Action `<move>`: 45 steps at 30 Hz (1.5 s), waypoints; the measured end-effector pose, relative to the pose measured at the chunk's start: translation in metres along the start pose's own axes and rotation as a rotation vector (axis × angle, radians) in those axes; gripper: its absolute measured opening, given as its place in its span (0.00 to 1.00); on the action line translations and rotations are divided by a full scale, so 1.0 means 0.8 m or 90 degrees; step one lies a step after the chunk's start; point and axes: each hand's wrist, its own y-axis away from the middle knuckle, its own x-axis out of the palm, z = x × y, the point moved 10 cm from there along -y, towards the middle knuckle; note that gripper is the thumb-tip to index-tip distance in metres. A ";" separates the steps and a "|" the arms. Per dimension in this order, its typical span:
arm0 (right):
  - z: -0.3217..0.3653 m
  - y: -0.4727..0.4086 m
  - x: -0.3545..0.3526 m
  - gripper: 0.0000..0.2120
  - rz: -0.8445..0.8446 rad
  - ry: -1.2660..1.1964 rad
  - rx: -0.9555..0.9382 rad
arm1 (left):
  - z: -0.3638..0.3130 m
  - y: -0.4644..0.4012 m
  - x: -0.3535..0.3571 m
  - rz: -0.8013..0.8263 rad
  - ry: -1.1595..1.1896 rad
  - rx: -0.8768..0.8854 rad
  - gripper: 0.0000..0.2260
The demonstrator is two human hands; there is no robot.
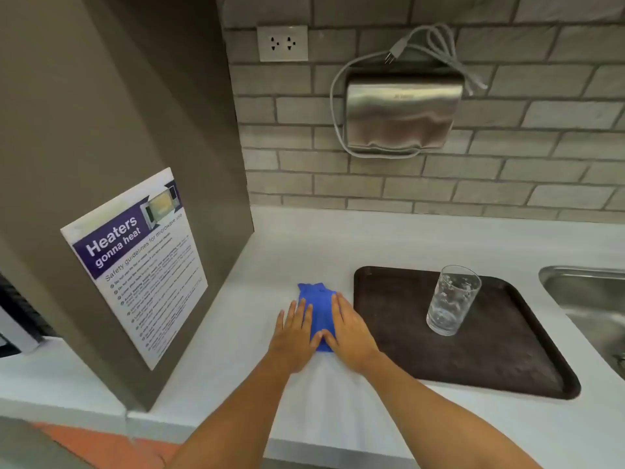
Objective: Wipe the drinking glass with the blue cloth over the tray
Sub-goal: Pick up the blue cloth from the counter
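Pressing flat on the blue cloth [317, 311], the left hand [293, 338] and right hand [351, 336] lie with fingers spread, gripping nothing. Nearby the drinking glass [453, 299] stands upright, untouched, on the tray [500, 367] on the surface [291, 255]; wiping hasn't started.

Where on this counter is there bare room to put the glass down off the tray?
Bare counter lies between the brick wall and the tray, and along the front edge. It is crowded left of the tray: both hands press the blue cloth. The sink borders the right.
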 end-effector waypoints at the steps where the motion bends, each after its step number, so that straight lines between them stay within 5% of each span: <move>1: -0.001 -0.003 0.008 0.32 0.010 0.011 0.003 | 0.003 -0.001 0.006 0.009 0.009 -0.015 0.31; 12: -0.015 -0.036 0.063 0.29 0.123 0.030 0.120 | 0.022 -0.015 0.017 0.055 0.310 -0.139 0.25; 16: -0.017 -0.044 0.068 0.28 0.153 0.012 0.166 | 0.036 -0.015 0.003 -0.049 0.548 -0.272 0.20; 21: -0.014 -0.048 0.043 0.31 0.110 -0.233 0.280 | 0.032 -0.026 0.000 -0.032 0.617 -0.282 0.21; 24: -0.009 -0.045 0.044 0.43 0.151 -0.365 0.301 | 0.031 -0.025 0.006 -0.004 0.727 -0.294 0.18; 27: -0.009 -0.030 0.047 0.39 0.168 -0.554 0.356 | 0.028 -0.016 0.012 0.015 0.832 -0.308 0.20; 31: -0.016 -0.012 0.028 0.15 0.108 -0.672 0.359 | 0.010 -0.011 0.002 0.024 0.905 -0.289 0.21; 41: -0.081 0.067 -0.036 0.21 -0.208 -0.863 0.332 | -0.108 -0.017 -0.028 0.162 0.930 -0.222 0.22; 45: -0.113 0.102 -0.068 0.31 -0.346 -0.782 0.284 | -0.172 -0.021 -0.023 0.236 0.951 -0.168 0.23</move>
